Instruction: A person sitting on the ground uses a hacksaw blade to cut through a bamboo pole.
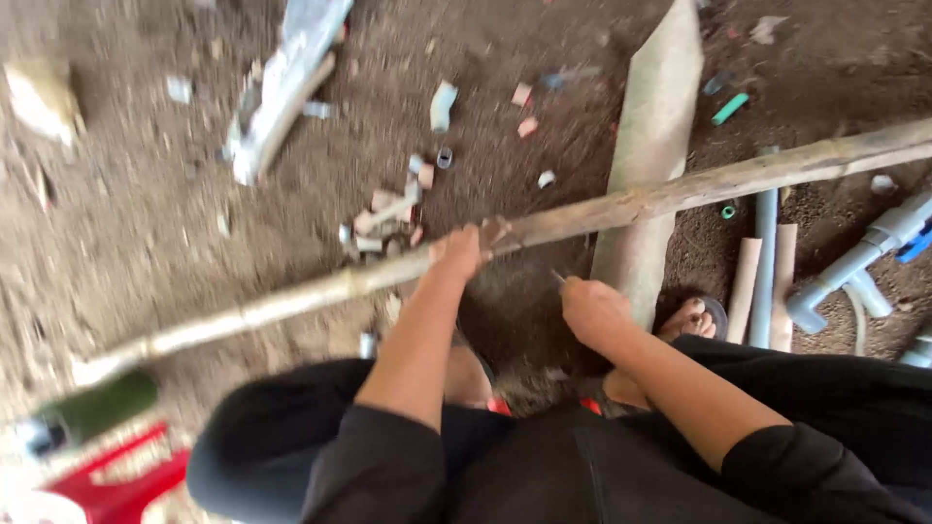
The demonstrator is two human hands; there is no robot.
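A long bamboo pole (pixel 680 194) runs across the view from lower left to upper right, above the dirt ground. My left hand (pixel 459 250) grips the pole near its middle. My right hand (pixel 592 309) is closed around a small thin tool whose tip (pixel 558 277) sticks out just below the pole; the blur keeps me from telling what the tool is. I am seated in black clothes, with my knees (pixel 262 427) low in the frame and a sandalled foot (pixel 691 318) to the right of my right hand.
A wide pale plank (pixel 652 126) lies under the pole. Grey plastic pipes and fittings (pixel 854 267) lie at the right with short wood strips (pixel 746 281). Small offcuts (pixel 388 218) litter the dirt. A red object (pixel 116 475) and a green cylinder (pixel 97 408) sit at lower left.
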